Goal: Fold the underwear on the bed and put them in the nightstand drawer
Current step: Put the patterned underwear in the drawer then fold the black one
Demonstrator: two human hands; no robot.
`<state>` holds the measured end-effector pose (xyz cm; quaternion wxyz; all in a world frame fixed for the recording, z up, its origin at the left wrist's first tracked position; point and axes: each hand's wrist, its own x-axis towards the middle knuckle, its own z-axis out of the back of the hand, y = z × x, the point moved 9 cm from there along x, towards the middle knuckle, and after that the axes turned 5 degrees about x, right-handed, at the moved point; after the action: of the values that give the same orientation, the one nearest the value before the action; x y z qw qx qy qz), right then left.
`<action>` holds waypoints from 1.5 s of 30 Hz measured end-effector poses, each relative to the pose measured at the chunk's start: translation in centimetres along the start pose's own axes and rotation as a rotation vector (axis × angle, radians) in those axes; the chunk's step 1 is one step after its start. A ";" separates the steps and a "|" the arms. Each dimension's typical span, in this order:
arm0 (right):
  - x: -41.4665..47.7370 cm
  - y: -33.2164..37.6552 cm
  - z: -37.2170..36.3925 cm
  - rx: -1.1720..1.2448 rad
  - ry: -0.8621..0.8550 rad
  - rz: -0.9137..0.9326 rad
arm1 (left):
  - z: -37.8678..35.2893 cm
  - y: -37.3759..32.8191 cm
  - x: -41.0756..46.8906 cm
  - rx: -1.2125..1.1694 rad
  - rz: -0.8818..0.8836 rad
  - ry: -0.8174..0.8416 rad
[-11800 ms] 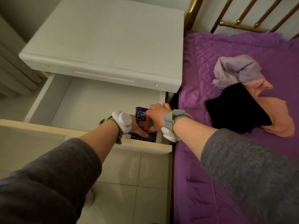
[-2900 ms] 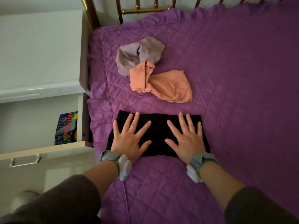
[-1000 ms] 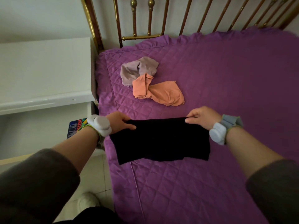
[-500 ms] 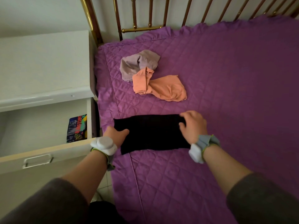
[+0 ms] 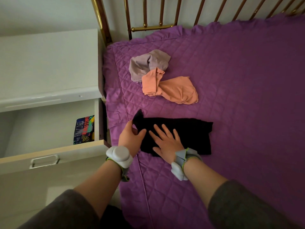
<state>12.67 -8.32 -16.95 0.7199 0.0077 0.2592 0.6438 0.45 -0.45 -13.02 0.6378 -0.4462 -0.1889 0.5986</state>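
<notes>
Our left hand (image 5: 130, 138) grips left end of black underwear (image 5: 193, 134), thumb curled over raised flap. Our right hand (image 5: 166, 142) lies flat, fingers spread, pressing garment just right of that grip. Underwear lies on purple quilt (image 5: 247, 113); open nightstand drawer (image 5: 41, 129) left of grip.

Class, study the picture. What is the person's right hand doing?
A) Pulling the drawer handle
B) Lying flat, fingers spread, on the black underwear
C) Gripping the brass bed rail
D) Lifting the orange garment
B: the right hand lies flat with fingers spread on the black underwear, while the left hand holds up the garment's left end.
</notes>
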 end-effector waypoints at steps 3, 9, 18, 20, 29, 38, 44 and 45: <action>0.2 -0.1 -0.1 -0.003 0.014 -0.009 | -1.0 -1.2 -0.2 -0.014 -0.061 0.050; -0.7 0.7 0.5 0.038 -0.040 0.025 | -0.1 -1.7 -0.6 0.129 -0.031 -0.012; -2.0 2.4 0.6 -0.012 -0.050 0.162 | 0.1 -0.9 -1.1 0.113 -0.035 -0.066; -2.7 2.2 0.5 -0.013 -0.033 0.184 | -0.4 -1.3 -1.1 0.168 -0.071 -0.050; -7.0 -7.5 7.4 0.337 -0.671 -0.314 | -4.0 -1.4 -0.8 0.330 -0.103 0.148; -8.4 -15.9 4.5 0.769 -0.612 -0.841 | -5.3 -1.6 -1.1 0.389 -0.162 0.211; -8.0 -15.0 6.5 0.784 -0.737 -0.761 | -6.0 -1.1 -0.7 0.487 -0.142 0.275; -7.6 -14.1 7.2 0.743 -0.757 -0.697 | -6.1 -1.1 -0.6 0.516 -0.150 0.287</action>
<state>28.21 -15.51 -12.82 0.8784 0.3992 0.1804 0.1911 5.71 -2.97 -15.22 0.7927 -0.3343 0.0289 0.5090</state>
